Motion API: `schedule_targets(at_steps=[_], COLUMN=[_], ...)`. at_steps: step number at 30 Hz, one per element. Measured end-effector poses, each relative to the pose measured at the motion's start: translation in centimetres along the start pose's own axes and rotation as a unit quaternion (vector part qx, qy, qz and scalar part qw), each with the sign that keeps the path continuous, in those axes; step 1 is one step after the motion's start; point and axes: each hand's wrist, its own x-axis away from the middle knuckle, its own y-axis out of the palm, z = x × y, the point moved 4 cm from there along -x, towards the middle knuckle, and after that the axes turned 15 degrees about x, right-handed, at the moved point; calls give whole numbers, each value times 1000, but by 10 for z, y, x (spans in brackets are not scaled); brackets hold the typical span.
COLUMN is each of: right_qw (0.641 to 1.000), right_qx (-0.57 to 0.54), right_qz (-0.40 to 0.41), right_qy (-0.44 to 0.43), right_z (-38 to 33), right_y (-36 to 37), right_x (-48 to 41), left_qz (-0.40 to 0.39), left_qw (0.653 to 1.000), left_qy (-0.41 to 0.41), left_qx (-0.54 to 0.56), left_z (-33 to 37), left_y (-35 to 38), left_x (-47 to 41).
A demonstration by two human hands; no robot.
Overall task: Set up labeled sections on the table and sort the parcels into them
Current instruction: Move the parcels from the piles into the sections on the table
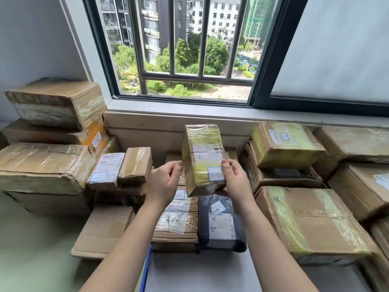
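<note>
The left hand (pixel 165 180) and right hand (pixel 236 181) are gripping a taped box (pixel 202 152) from both sides above the parcels (pixel 176 224).

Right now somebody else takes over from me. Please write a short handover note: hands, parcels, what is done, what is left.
Left hand and right hand both hold one taped parcel upright, above the middle pile.
Other parcels: left stack, right stack.
Done: unclear; no section labels are visible.
Left: probably read its sticker, place this parcel, then sort the rest.
</note>
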Motion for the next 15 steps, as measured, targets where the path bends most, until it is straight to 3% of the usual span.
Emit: schedule_targets(at_steps=[8, 11, 15], right_qw=[998, 995, 993], right_qx=[47, 77, 77], right_qz=[7, -5, -20], right_qy=[47, 56, 85], right_z=[41, 55, 80], right_y=[-24, -27, -26], right_x=[-12, -18, -24], left_qz=[-103, -125, -97], left_qw=[981, 970, 956], left_qy=[-83, -64, -15], left_qx=[-141, -200, -278], left_z=[-65, -88, -94], left_y=[34, 45, 51], left_x=[50, 66, 74])
